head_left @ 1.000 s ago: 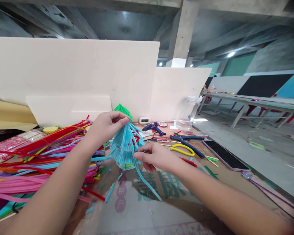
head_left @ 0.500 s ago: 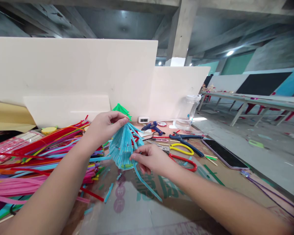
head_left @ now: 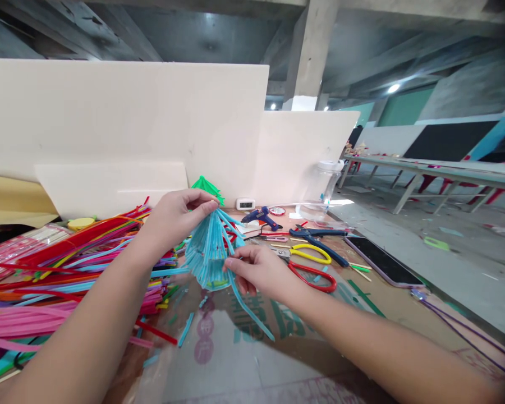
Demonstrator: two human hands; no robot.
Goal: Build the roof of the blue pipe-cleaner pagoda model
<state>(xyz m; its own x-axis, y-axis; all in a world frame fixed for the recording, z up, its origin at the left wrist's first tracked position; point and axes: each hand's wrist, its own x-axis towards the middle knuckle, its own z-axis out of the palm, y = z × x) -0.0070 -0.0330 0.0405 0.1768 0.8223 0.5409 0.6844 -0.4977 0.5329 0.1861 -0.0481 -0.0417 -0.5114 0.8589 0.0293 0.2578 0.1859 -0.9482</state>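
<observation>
A light-blue cone made of pipe cleaners stands on the work surface, its strands fanning down from a narrow top. My left hand is closed at that top, thumb and fingers pinching it. At the cone's right side, my right hand pinches a loose blue pipe cleaner, whose free end curves down toward me. Behind my left hand rises a green pointed shape, partly hidden. The tips of the right fingers cover where the strand meets the cone.
Loose coloured pipe cleaners are heaped at left. To the right lie red-and-yellow-handled scissors, blue-handled pliers, a glue gun and a phone. A small digital clock and a clear jug stand behind.
Both hands keep their grips on the cone and strand, barely moved. The view has shifted slightly, and part of a person now shows at the far right edge.
</observation>
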